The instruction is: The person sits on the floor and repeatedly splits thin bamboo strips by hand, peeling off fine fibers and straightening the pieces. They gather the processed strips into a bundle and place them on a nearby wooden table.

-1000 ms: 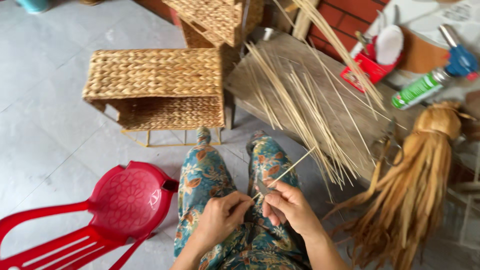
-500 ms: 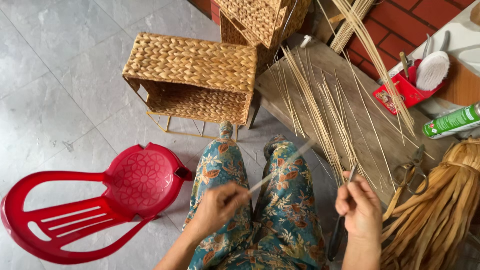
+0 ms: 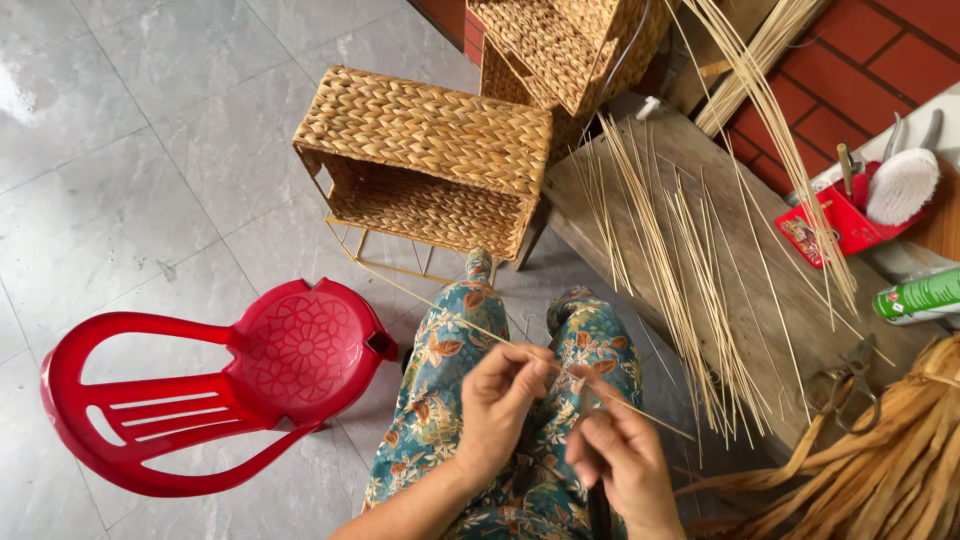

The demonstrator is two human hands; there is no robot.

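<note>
I sit with floral-trousered legs (image 3: 450, 420) in view. My left hand (image 3: 497, 400) pinches a thin pale reed strip (image 3: 430, 308) that runs up-left toward the woven basket (image 3: 425, 160). My right hand (image 3: 625, 455) is closed around a dark-handled tool (image 3: 599, 510) and meets the same strip at its near end, which pokes out to the right. The two hands are close together over my lap.
A red plastic chair (image 3: 200, 385) lies tipped on the tiled floor at left. A wooden bench (image 3: 720, 260) at right carries several loose reeds (image 3: 690, 280) and scissors (image 3: 850, 380). Tan fibre bundle (image 3: 890, 470) lower right; more baskets (image 3: 560, 45), a red tray (image 3: 840, 225), green can (image 3: 920, 295).
My right hand came back from the right to join the left hand over my lap. The view shifted, bringing the basket and chair further right in frame.
</note>
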